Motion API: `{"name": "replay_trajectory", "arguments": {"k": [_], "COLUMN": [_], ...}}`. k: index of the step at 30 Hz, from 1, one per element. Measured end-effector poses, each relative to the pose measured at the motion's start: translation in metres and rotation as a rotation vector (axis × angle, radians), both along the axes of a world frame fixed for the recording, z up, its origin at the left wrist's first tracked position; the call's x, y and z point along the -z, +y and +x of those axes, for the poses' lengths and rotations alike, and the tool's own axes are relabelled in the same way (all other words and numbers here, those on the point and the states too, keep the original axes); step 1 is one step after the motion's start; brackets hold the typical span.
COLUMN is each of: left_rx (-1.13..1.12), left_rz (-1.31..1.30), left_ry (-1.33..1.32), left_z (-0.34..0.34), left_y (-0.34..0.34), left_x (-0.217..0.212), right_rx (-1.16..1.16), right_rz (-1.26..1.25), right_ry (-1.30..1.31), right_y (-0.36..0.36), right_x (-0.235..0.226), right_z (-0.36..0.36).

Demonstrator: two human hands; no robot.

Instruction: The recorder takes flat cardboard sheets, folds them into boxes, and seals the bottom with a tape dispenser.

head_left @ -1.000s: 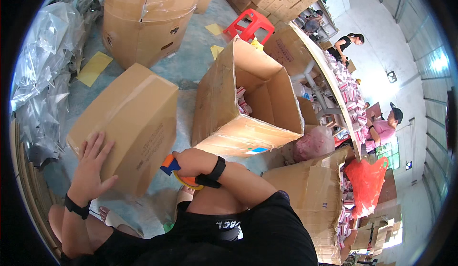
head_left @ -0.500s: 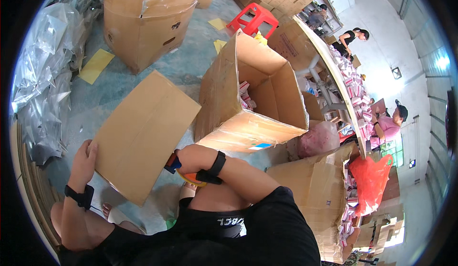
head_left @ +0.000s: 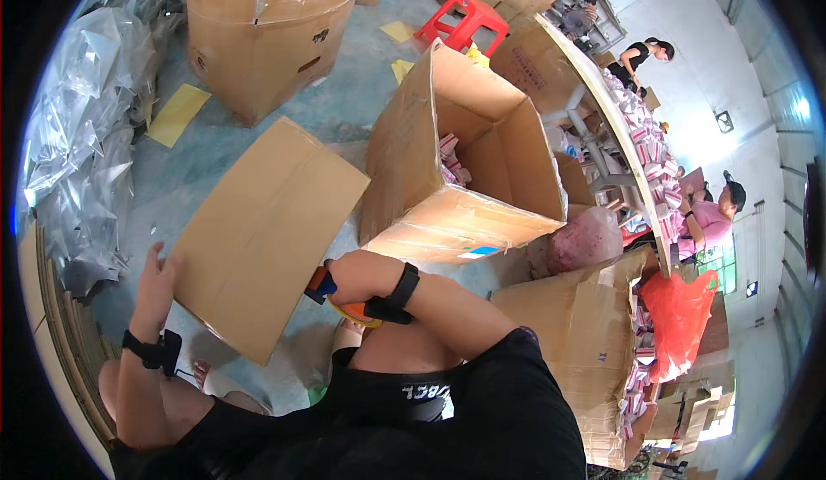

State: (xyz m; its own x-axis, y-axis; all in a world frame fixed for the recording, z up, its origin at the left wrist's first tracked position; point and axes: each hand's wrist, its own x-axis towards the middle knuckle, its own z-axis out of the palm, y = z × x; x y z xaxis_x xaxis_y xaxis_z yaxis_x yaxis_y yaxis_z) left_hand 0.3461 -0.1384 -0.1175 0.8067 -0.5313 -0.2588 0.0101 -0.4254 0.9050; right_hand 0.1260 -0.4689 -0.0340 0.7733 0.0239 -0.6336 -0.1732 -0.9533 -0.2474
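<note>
A plain brown cardboard carton [head_left: 267,222] stands in front of me, one broad face toward me with a faint seam across it. My left hand [head_left: 157,280] rests at the carton's left edge, its fingers stretched and apart. At the carton's lower right edge, my right hand [head_left: 366,275] is wrapped round a tape dispenser [head_left: 321,285] with a blue and red front end and an orange-yellow roll partly hidden below the hand. The dispenser's front end lies close against the carton edge; whether it touches I cannot tell.
A large open box [head_left: 465,196] with small pink-and-white packs stands right of the carton. Beyond are a tall box [head_left: 267,41] and a red stool [head_left: 465,22]. Clear plastic sheeting [head_left: 82,127] lies left. A full box [head_left: 572,342] stands right, near a table with co-workers.
My left fingers have loosened and spread at the carton's edge. My right hand and the dispenser have shifted slightly up and right; the whole view has shifted a little too.
</note>
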Motion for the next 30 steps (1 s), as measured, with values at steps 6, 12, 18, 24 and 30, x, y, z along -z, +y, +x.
{"name": "replay_trajectory", "arguments": {"k": [6, 12, 18, 24, 30], "left_rx": [-0.413, -0.445, -0.393, -0.358, -0.339], "left_rz": [-0.356, -0.336, -0.343, -0.292, -0.360], "left_ry": [0.197, 0.066, 0.117, 0.035, 0.070], "left_z": [-0.016, -0.049, -0.050, -0.057, -0.065], "left_y": [-0.009, -0.019, -0.026, -0.026, -0.031], "left_x": [0.008, -0.005, -0.027, -0.026, -0.043], "right_rx": [-0.006, -0.016, 0.020, -0.035, 0.019], "right_rz": [-0.001, 0.007, 0.016, -0.005, 0.021], "right_ry": [-0.026, -0.011, -0.012, 0.040, 0.013], "right_y": [0.001, 0.000, -0.001, 0.000, 0.000], "right_x": [-0.003, 0.003, -0.004, -0.007, -0.013], "right_z": [0.005, 0.007, 0.006, 0.008, 0.005]}}
